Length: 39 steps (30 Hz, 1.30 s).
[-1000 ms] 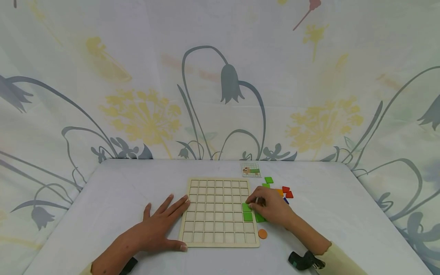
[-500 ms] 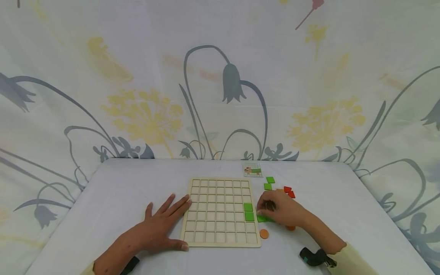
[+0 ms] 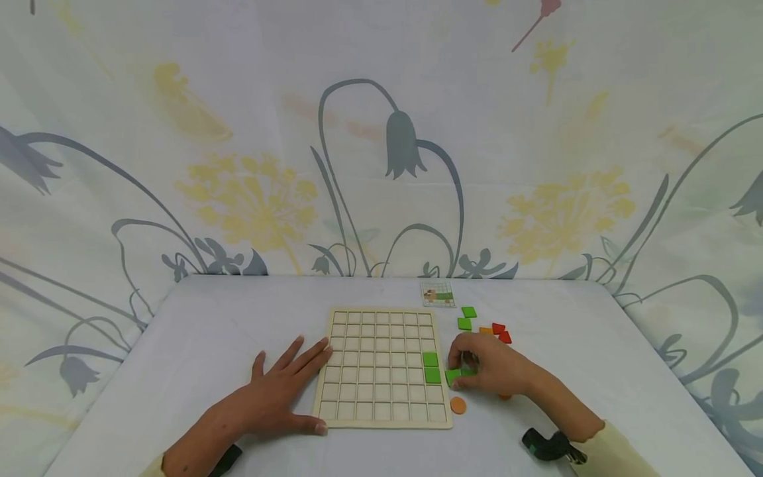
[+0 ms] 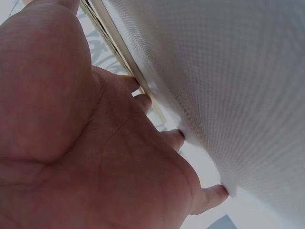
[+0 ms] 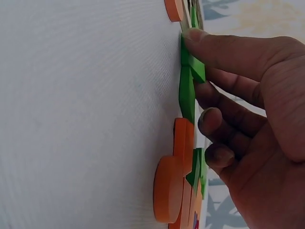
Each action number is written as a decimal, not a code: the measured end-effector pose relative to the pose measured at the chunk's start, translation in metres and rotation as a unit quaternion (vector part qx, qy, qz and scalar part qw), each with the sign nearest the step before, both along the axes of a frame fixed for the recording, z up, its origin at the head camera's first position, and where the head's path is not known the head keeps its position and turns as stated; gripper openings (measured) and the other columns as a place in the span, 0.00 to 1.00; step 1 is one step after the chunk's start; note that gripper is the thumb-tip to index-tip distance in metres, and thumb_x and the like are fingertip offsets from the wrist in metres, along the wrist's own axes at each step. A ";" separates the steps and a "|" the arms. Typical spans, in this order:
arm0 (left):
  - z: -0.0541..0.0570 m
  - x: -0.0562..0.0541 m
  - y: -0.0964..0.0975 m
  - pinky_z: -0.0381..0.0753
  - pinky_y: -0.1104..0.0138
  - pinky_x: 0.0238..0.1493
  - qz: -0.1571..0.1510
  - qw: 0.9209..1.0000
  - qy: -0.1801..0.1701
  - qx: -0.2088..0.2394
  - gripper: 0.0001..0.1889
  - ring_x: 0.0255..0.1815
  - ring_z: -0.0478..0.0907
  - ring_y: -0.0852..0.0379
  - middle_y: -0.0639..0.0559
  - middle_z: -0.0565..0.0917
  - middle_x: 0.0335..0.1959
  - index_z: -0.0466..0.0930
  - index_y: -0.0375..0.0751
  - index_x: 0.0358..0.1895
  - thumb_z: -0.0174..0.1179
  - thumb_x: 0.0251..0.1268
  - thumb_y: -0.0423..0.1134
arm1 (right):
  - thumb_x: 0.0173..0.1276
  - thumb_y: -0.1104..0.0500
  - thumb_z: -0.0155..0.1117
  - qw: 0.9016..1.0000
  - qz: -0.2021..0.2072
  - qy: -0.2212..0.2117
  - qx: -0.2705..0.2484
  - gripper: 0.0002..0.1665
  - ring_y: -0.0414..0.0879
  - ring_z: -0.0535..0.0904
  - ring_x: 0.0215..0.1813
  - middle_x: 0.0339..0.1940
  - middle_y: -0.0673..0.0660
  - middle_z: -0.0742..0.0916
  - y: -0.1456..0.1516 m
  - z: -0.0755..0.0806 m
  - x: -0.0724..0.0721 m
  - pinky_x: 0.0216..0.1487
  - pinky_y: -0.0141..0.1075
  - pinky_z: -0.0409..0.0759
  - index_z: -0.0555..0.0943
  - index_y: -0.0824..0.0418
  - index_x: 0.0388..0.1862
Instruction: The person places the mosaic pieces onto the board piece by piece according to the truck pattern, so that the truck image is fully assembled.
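A wooden grid board (image 3: 383,424) lies flat on the table, with two green square tiles (image 3: 432,375) set in cells at its right side. My left hand (image 3: 277,394) rests spread on the table, its fingertips and thumb touching the board's left edge. Right of the board, my right hand (image 3: 495,364) pinches a green square tile (image 3: 453,377) between thumb and forefinger, low at the table. In the right wrist view the thumb presses that tile's near edge, while another green tile (image 5: 187,95) lies just beside it. My right palm hides part of the pile.
Loose green squares (image 3: 464,324), red pieces (image 3: 498,328) and an orange piece (image 3: 485,330) lie beyond my right hand. An orange disc (image 3: 457,405) sits near the board's lower right corner. A picture card (image 3: 438,294) lies behind the board.
My right hand has moved right, from the green tiles in the board to the loose ones beside it. Its thumb and forefinger have come round a loose green tile. The left hand stays put.
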State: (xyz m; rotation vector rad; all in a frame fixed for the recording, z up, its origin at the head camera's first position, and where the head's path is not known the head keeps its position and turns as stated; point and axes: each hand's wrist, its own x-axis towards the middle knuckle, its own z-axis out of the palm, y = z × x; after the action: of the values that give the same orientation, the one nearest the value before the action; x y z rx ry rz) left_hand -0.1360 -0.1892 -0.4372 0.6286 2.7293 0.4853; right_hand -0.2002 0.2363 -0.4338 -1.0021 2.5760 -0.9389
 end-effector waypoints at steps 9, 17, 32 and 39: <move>-0.003 -0.001 0.000 0.35 0.19 0.71 0.002 1.000 -0.002 -0.003 0.64 0.90 0.35 0.42 0.64 0.44 0.89 0.48 0.59 0.88 0.65 0.50 0.82 | 0.66 0.58 0.80 1.000 -0.006 -0.022 -0.005 0.12 0.41 0.78 0.36 0.32 0.43 0.82 0.001 0.007 0.002 0.40 0.34 0.79 0.83 0.47 0.36; -0.001 -0.001 0.000 0.36 0.19 0.71 0.000 1.000 -0.001 -0.001 0.64 0.90 0.35 0.42 0.64 0.44 0.89 0.48 0.59 0.88 0.65 0.51 0.82 | 0.69 0.61 0.77 1.000 0.005 -0.021 -0.015 0.11 0.39 0.77 0.34 0.32 0.42 0.83 -0.001 0.008 -0.002 0.38 0.33 0.78 0.83 0.46 0.36; -0.001 -0.002 0.001 0.36 0.19 0.71 0.003 1.000 -0.004 -0.003 0.64 0.90 0.35 0.43 0.64 0.44 0.89 0.48 0.60 0.88 0.65 0.50 0.81 | 0.72 0.60 0.75 0.999 0.013 -0.021 -0.046 0.07 0.40 0.78 0.36 0.34 0.44 0.84 -0.032 0.009 -0.006 0.39 0.32 0.77 0.84 0.50 0.38; -0.001 -0.001 0.000 0.35 0.20 0.71 0.005 1.000 -0.008 0.001 0.64 0.90 0.34 0.42 0.64 0.43 0.89 0.48 0.59 0.88 0.66 0.50 0.81 | 0.74 0.59 0.73 0.999 0.003 -0.012 -0.049 0.05 0.40 0.77 0.35 0.33 0.43 0.83 -0.050 0.008 -0.010 0.37 0.32 0.74 0.84 0.52 0.39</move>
State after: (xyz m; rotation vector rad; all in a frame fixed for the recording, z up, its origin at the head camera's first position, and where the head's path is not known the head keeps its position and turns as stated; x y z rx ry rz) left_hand -0.1367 -0.1888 -0.4379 0.6094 2.7190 0.4936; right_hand -0.2107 0.1858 -0.4254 -1.0176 2.5279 -1.0790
